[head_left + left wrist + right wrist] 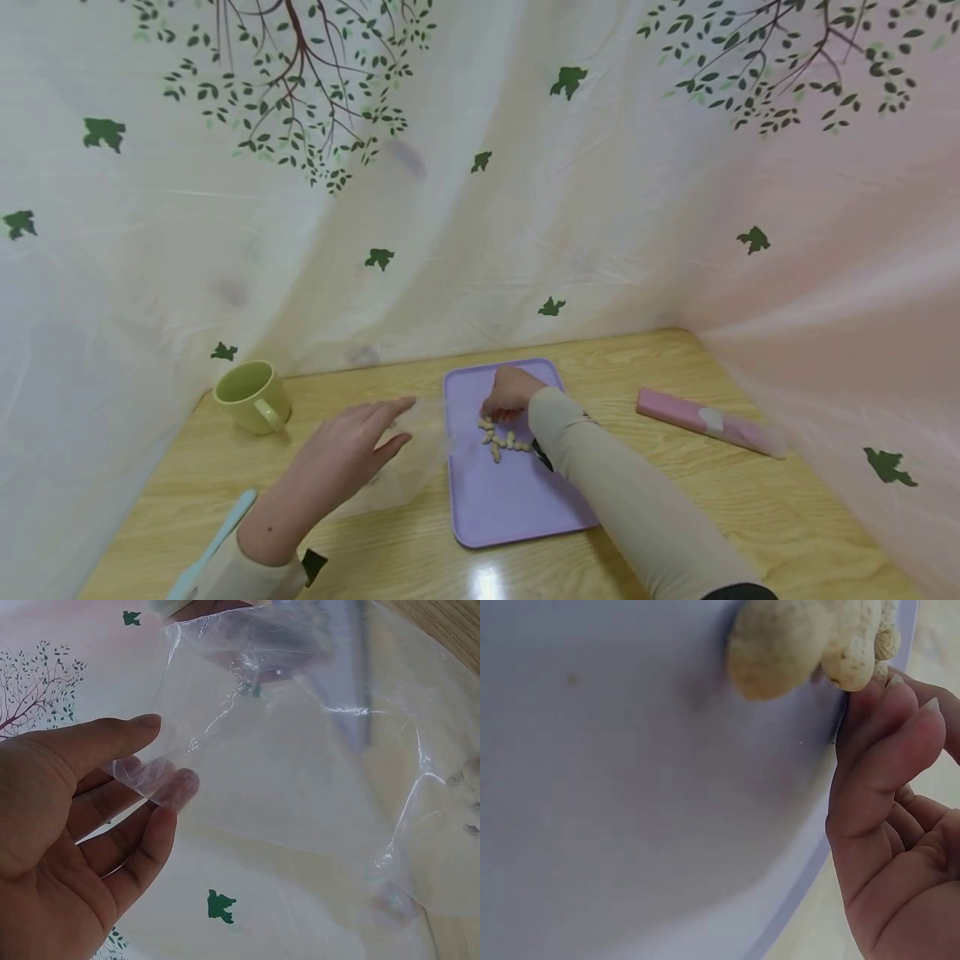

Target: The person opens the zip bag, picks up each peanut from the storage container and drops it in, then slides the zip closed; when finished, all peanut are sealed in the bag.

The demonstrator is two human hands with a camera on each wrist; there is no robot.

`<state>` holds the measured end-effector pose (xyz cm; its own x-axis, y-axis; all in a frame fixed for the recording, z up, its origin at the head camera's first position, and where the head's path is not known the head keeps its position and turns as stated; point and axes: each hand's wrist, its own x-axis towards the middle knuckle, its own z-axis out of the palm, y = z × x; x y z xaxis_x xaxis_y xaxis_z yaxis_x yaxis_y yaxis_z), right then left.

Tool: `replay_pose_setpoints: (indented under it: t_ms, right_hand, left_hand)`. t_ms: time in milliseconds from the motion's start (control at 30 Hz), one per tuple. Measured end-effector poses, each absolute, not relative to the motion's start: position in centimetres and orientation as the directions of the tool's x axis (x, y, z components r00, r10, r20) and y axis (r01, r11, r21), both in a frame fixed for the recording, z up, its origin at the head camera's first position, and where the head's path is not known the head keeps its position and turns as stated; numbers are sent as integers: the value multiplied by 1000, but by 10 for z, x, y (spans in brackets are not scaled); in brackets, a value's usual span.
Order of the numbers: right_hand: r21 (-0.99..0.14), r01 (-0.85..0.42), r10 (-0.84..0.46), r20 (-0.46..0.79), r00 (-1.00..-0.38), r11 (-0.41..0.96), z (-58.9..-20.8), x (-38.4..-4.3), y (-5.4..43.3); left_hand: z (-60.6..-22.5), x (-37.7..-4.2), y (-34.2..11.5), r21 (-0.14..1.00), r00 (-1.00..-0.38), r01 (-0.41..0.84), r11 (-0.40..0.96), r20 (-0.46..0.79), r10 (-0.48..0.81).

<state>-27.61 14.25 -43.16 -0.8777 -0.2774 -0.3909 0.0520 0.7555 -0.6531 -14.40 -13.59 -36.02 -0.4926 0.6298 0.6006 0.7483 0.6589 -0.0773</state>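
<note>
My left hand point(348, 446) holds a clear plastic bag point(405, 475) by its edge, left of a purple tray point(517, 508). The left wrist view shows the thumb in front of the thin film point(285, 772), with some fingertips seen through it. Several peanuts in their shells point(501, 440) lie in a loose cluster on the tray. At the far end of this cluster my right hand point(513, 390) reaches down, fingers bent. Close up, its fingertips point(900, 705) pinch at a small peanut point(880, 673) beside larger peanuts point(780, 645).
A green mug point(251, 398) stands at the back left of the wooden table point(390, 542). A light blue long-handled utensil point(217, 537) lies by the left forearm. To the tray's right is a long pink packet point(701, 421). A printed curtain point(465, 250) hangs behind.
</note>
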Motion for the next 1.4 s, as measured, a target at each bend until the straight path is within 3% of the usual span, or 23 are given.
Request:
replay_pose_setpoints:
  t_ms: [333, 567, 833, 1400]
  right_hand:
    - [-695, 45, -270, -336, -902, 717, -416, -270, 153]
    - [-794, 39, -288, -265, -920, 607, -391, -259, 162]
    - [-831, 20, -297, -220, -929, 556, -358, -241, 159]
    - [-847, -100, -416, -151, -897, 521, -336, -209, 126]
  left_hand:
    - [-359, -147, -136, -72, -501, 747, 660, 593, 631]
    - [-358, -147, -138, -68, -507, 747, 662, 585, 633]
    - [-357, -148, -140, -56, -522, 743, 667, 575, 630]
    - [-356, -153, -142, -44, -533, 744, 667, 563, 632]
